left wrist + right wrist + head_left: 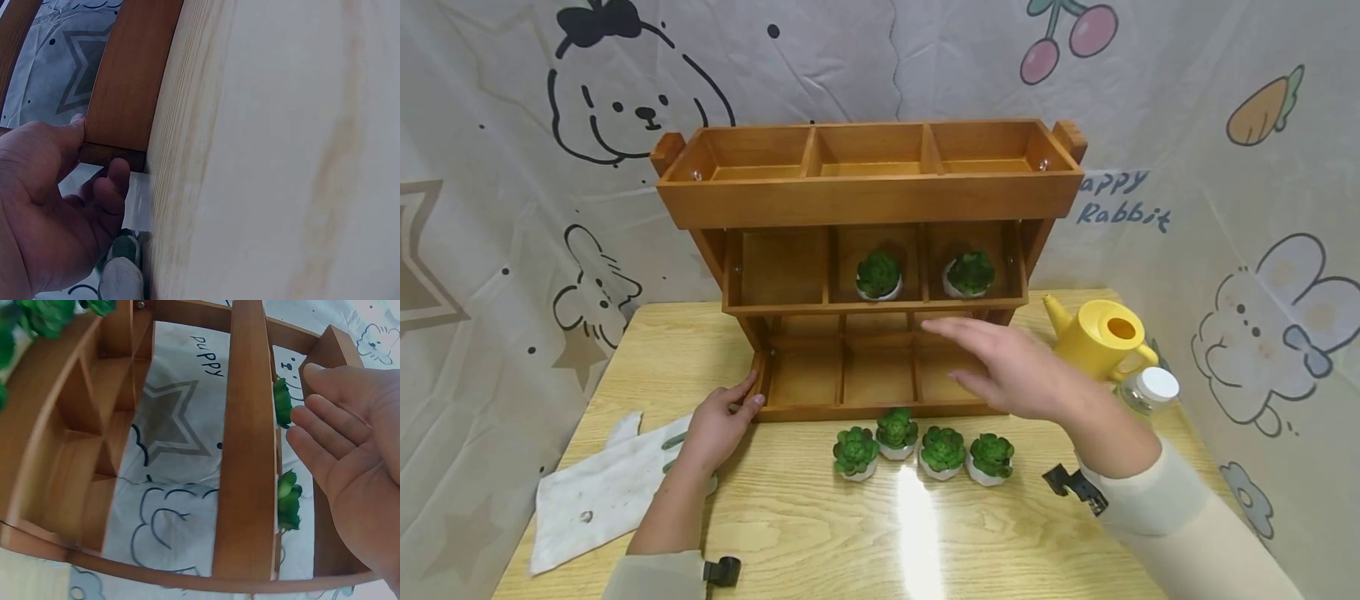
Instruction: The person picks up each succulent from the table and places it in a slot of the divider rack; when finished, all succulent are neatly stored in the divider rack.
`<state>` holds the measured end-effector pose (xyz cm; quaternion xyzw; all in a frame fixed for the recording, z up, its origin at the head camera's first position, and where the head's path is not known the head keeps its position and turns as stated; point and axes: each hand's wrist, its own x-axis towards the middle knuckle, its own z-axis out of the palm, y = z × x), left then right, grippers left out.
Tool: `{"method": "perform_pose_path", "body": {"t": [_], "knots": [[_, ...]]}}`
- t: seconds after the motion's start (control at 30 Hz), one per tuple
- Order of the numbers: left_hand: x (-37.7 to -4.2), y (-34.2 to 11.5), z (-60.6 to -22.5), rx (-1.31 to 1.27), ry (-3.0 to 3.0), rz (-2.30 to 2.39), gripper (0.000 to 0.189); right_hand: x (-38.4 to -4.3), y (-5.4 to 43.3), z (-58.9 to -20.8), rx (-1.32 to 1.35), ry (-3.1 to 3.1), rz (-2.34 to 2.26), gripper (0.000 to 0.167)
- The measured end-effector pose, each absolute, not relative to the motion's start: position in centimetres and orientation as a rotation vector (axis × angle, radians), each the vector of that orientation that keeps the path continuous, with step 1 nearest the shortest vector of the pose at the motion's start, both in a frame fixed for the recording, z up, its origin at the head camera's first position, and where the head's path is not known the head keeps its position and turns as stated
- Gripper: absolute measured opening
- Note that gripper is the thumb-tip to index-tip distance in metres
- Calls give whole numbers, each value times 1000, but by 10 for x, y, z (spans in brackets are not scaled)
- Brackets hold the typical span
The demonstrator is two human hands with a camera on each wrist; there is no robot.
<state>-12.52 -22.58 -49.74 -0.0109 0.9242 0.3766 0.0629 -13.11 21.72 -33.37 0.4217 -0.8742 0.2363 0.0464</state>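
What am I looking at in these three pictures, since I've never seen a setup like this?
There's no robot here, just one person working bare-handed. The wide picture comes from a camera worn on the head, looking forward and down. The other two come from cameras worn on the wrists, each giving a closer, tilted view.

On the table stands a three-tier wooden shelf. Two small potted plants sit in its middle tier, and four more plants stand in front of it. To the right are a yellow watering can and a white-lidded jar; to the left lie what look like white gloves.

The left hand grips the shelf at its lower left corner. The right hand is open in front of the shelf, holding nothing.
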Motion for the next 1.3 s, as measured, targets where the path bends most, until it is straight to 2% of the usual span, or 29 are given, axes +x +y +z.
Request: {"method": "perform_pose_path", "body": {"t": [0.87,1.3], "knots": [[-122,-226,-499,-41,2800,1135,63,-83,257,-416,962,-2782,1125,62],[-126,-225,-497,-29,2815,1139,60,-74,272,-454,789,-2914,1236,87]]}}
